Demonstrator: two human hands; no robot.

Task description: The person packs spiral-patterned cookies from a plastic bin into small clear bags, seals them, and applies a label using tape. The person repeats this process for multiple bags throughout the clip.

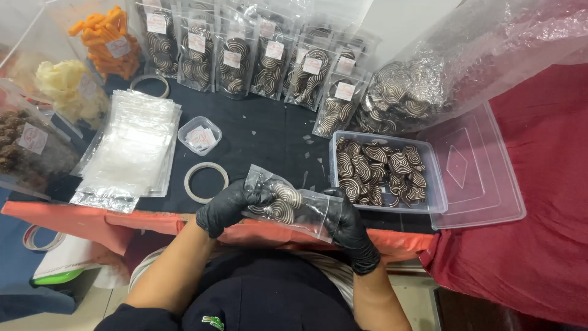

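From the head view, your gloved left hand and right hand each grip an end of a clear pouch of brown-and-white spiral cookies, held just above the near edge of the dark surface. Just beyond your right hand sits a clear tub of the same cookies; a tape ring and a stack of empty pouches lie to the left.

— The pouch in those matt black rubbery gloves?
— Clear glossy plastic, crinkled. The tub is smooth translucent plastic; the table cover is dull black cloth
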